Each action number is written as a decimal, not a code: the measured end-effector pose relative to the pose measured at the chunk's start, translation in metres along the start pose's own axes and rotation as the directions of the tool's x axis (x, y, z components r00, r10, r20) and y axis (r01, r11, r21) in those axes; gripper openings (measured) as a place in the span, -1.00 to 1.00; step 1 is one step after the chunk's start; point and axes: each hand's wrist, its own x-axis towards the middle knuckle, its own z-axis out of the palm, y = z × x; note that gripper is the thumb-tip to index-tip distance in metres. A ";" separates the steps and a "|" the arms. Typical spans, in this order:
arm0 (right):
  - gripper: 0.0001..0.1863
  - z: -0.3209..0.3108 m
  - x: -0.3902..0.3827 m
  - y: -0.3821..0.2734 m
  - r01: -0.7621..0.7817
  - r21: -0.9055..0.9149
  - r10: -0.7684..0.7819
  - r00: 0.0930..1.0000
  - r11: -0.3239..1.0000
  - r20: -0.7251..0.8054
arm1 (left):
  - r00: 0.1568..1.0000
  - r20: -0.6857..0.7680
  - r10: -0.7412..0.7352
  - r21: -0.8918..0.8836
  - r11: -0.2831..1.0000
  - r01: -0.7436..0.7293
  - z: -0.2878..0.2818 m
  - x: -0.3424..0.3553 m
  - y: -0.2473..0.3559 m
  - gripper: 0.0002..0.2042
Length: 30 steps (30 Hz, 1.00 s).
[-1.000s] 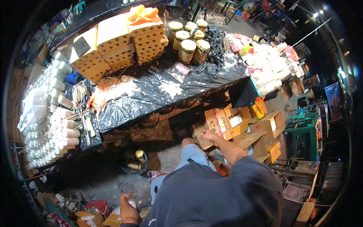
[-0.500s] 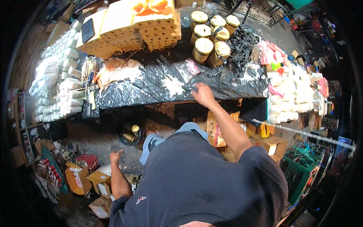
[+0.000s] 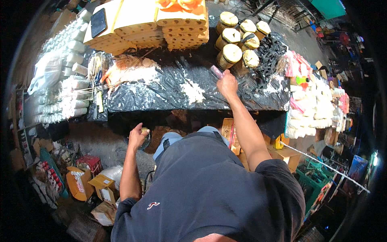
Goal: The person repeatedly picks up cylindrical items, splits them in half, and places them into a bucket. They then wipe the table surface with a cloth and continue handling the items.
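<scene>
My right hand is over the black-covered table, closed on a small clear plastic packet with something pink in it. Just beyond that hand, several stout cylinders with pale yellow tops stand grouped, one on top of the others' cluster or close behind. Off the table's near edge hangs my left hand, fingers apart and partly bent, with nothing visible in it. It hides most of a dark bucket holding yellowish cylinders. White crumbs lie scattered on the black sheet.
Yellow blocks with rows of holes are stacked at the far left, a phone on top. White spools fill the left end. Black strips and white bundles lie right. Cardboard boxes stand on the floor.
My right hand has taken hold of the pink plastic packet and lifted it off the table, moving a little right. My left hand has risen toward the table's near edge.
</scene>
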 end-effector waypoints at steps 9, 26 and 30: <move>-0.71 0.043 -0.087 -0.040 -0.129 -0.275 0.183 0.966 0.953 0.182 | 0.954 0.278 0.108 -0.231 0.972 -0.043 0.021 0.065 0.032 -0.27; -0.51 0.017 0.032 -0.042 -0.133 0.230 0.127 0.991 0.964 0.043 | 0.894 0.426 0.139 -0.209 0.976 -0.052 -0.023 0.083 0.061 -0.32; -0.35 0.013 0.018 -0.043 -0.143 -0.075 0.136 0.986 0.987 -0.097 | 0.905 0.348 0.244 -0.247 0.955 -0.163 -0.034 0.086 0.052 -0.34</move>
